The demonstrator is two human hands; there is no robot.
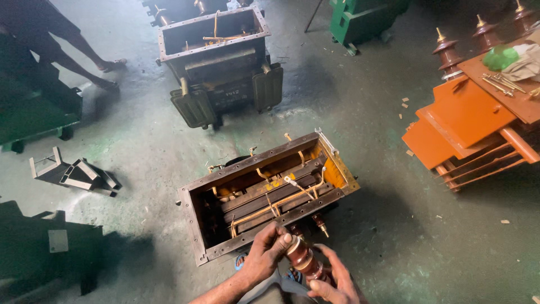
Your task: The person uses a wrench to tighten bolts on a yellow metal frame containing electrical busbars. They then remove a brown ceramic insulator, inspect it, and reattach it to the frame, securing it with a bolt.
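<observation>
- Grey concrete floor, stained and dusty, fills most of my view, with metal housings spread across it.
- Right below me I see an open rectangular transformer tank, rusty brown, with dark core blocks and tan leads inside and a yellow-orange inner wall at its far end.
- My left hand has its fingers curled around the top of a brown ceramic bushing, gripping it.
- My right hand cups the bushing's lower part from beneath, fingers partly bent against it.
- That bushing is glossy reddish-brown, ribbed, with a pale band near its top; it sits tilted just beside the tank's near wall.
- A second open tank, darker, stands farther off.
- At right I see an orange lid assembly with three brown bushings standing on it.
- Another person's legs show at upper left.
</observation>
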